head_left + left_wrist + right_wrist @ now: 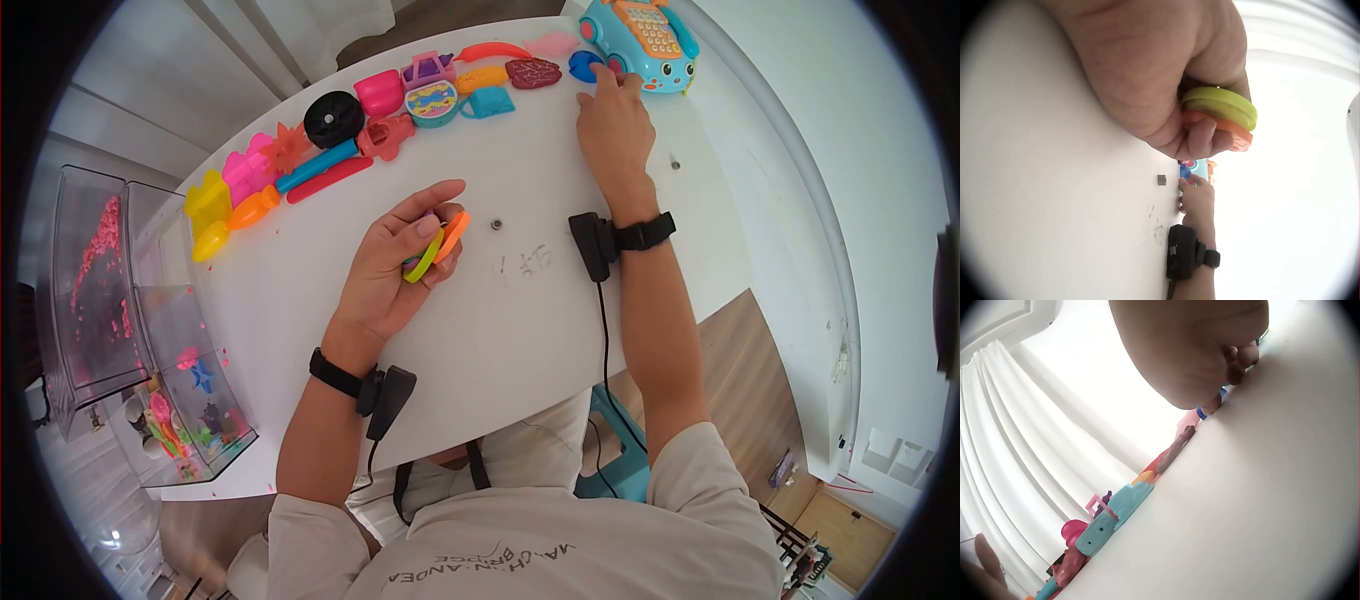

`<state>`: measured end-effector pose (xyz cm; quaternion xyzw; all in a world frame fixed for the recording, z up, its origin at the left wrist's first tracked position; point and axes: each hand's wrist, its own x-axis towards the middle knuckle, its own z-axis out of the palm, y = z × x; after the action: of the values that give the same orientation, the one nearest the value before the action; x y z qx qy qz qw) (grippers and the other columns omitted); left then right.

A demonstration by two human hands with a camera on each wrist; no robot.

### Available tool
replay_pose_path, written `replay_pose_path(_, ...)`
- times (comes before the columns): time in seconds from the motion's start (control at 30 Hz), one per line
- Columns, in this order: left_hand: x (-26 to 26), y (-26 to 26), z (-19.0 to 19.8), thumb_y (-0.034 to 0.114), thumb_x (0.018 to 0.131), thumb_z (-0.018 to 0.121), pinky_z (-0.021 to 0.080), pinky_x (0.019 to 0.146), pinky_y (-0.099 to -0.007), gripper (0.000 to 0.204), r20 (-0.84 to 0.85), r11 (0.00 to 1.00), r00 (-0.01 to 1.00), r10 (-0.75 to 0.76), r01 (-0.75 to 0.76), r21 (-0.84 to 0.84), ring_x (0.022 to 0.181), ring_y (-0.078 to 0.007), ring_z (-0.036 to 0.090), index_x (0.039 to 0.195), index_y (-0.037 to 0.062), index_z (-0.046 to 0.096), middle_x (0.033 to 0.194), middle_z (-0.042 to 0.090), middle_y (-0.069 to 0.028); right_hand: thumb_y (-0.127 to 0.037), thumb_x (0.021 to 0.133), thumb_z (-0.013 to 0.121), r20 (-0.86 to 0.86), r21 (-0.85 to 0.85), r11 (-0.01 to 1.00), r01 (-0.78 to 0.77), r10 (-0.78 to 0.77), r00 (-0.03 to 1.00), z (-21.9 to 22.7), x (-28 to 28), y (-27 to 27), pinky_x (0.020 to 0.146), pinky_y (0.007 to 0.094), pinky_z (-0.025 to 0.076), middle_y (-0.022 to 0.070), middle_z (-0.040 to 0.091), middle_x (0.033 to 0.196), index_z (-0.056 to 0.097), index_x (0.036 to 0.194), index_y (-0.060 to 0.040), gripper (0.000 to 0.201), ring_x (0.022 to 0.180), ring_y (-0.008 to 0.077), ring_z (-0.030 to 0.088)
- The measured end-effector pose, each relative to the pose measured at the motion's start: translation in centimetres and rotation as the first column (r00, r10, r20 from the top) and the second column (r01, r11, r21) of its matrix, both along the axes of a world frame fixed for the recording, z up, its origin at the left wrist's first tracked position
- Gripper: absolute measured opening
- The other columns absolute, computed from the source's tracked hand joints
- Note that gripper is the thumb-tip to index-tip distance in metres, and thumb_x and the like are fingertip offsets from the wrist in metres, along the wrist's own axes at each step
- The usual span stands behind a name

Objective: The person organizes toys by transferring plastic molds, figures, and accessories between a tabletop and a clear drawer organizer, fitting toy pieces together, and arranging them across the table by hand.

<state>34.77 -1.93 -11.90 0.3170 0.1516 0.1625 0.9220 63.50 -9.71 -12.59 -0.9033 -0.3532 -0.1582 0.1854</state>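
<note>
In the head view my left hand (pixel 395 262) holds a yellow-green disc (pixel 425 257) and an orange disc (pixel 453 238) together above the table, with a bit of purple behind them. The left wrist view shows the green disc (pixel 1222 106) resting over the orange one (pixel 1235 134), fingers curled round both. My right hand (pixel 615 130) is at the table's far side, an index fingertip touching the edge of a blue piece (pixel 584 66); its thumb lies just below. The right wrist view partly hides this blue piece (pixel 1201 414) behind a finger.
A toy telephone (pixel 645 45) stands right of the blue piece. Colourful toys curve leftwards along the far edge, among them a brown piece (pixel 533 73), a black disc (pixel 334 120) and a yellow piece (pixel 208 200). Clear bins (pixel 190 350) stand at left. A small metal piece (pixel 496 225) lies mid-table.
</note>
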Motion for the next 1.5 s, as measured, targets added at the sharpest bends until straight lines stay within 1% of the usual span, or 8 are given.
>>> replay_pose_path(0.57, 0.1, 0.1, 0.1, 0.01, 0.099, 0.062, 0.051, 0.08, -0.0269, 0.048, 0.009, 0.998, 0.999, 0.049, -0.048, -0.042, 0.097, -0.0154, 0.06, 0.144, -0.0023, 0.051, 0.119, 0.059, -0.0074, -0.021, 0.093, 0.07, -0.105, 0.277, 0.94, -0.199, 0.235, 0.966, 2.5, -0.7, 0.6, 0.078, 0.0429, 0.056, 0.0095, 0.066, 0.125, 0.067, 0.119, -0.0123, 0.028, 0.1, 0.0311, 0.068)
replay_pose_path(0.63, 0.3, -0.3, 0.8, 0.005, 0.097, 0.062, 0.051, 0.085, -0.0276, 0.049, -0.021, 0.994, 0.994, 0.108, -0.108, 0.019, 0.102, -0.0158, 0.06, 0.144, -0.0008, 0.051, 0.121, 0.058, -0.0071, -0.025, 0.094, 0.071, -0.15, 0.399, 0.852, -0.34, 0.426, 0.892, 3.6, -2.3, 0.9, 0.073, 0.0387, 0.053, 0.0076, 0.071, 0.107, 0.071, 0.111, -0.0098, 0.023, 0.087, 0.0255, 0.068)
replay_pose_path(0.7, 0.3, -0.4, 0.8, 0.0, 0.095, 0.062, 0.051, 0.091, -0.0284, 0.051, -0.051, 0.984, 0.985, 0.162, -0.158, 0.077, 0.107, -0.0163, 0.06, 0.145, 0.0008, 0.051, 0.124, 0.058, -0.0068, -0.025, 0.095, 0.071, -0.583, 0.378, 0.721, -0.58, 0.672, 0.456, 5.1, -4.8, 0.6, 0.068, 0.0335, 0.05, 0.0066, 0.071, 0.091, 0.072, 0.108, -0.0074, 0.022, 0.076, 0.019, 0.062)
replay_pose_path(0.9, 0.4, -0.3, 0.6, -0.008, 0.09, 0.064, 0.052, 0.101, -0.0318, 0.064, -0.024, 0.976, 0.978, 0.206, -0.204, 0.078, 0.116, -0.0196, 0.062, 0.15, 0.0056, 0.045, 0.135, 0.057, -0.0104, -0.018, 0.097, 0.068, -0.699, 0.406, 0.6, -0.69, 0.69, 0.188, 5.0, -6.8, 0.5, 0.066, 0.0264, 0.048, 0.004, 0.07, 0.086, 0.071, 0.108, -0.0047, 0.018, 0.074, 0.0108, 0.06)
replay_pose_path(1.03, 0.5, -0.3, 1.2, -0.008, 0.091, 0.063, 0.053, 0.103, -0.0346, 0.063, -0.03, 0.98, 0.983, 0.183, -0.179, 0.089, 0.121, -0.026, 0.063, 0.149, 0.0055, 0.044, 0.136, 0.057, -0.0133, -0.015, 0.096, 0.066, -0.728, 0.394, 0.664, -0.635, 0.647, 0.225, 6.0, -4.1, -0.3, 0.068, 0.0257, 0.048, 0.0033, 0.071, 0.087, 0.072, 0.108, -0.0034, 0.017, 0.077, 0.01, 0.062)
replay_pose_path(1.1, 0.4, -0.3, 1.1, -0.008, 0.091, 0.063, 0.054, 0.103, -0.0351, 0.062, -0.024, 0.981, 0.984, 0.179, -0.177, 0.075, 0.121, -0.0279, 0.064, 0.149, 0.0052, 0.044, 0.136, 0.057, -0.0141, -0.015, 0.095, 0.067, -0.578, 0.436, 0.781, -0.448, 0.624, 0.526, 6.1, -1.9, -0.9, 0.068, 0.0263, 0.048, 0.003, 0.072, 0.088, 0.072, 0.107, -0.0022, 0.018, 0.078, 0.0106, 0.063)
replay_pose_path(1.2, 0.4, -0.1, 0.8, -0.008, 0.091, 0.063, 0.055, 0.102, -0.0363, 0.059, -0.039, 0.986, 0.99, 0.137, -0.133, 0.1, 0.124, -0.0296, 0.063, 0.146, 0.005, 0.046, 0.136, 0.058, -0.0142, -0.016, 0.093, 0.067, -0.531, 0.371, 0.884, -0.286, 0.454, 0.715, 5.3, 0.7, -1.3, 0.068, 0.0276, 0.048, 0.0043, 0.072, 0.09, 0.073, 0.107, -0.0013, 0.021, 0.079, 0.0115, 0.064)
replay_pose_path(1.5, 0.3, -0.1, 0.7, -0.006, 0.091, 0.064, 0.055, 0.101, -0.0364, 0.054, -0.047, 0.988, 0.993, 0.112, -0.106, 0.111, 0.118, -0.0277, 0.065, 0.141, 0.0042, 0.049, 0.128, 0.061, -0.0129, -0.016, 0.092, 0.07, -0.522, 0.324, 0.9, -0.293, 0.428, 0.738, 2.9, 1.1, -0.6, 0.067, 0.0276, 0.049, 0.0057, 0.071, 0.088, 0.074, 0.11, -0.0045, 0.021, 0.074, 0.0138, 0.064)
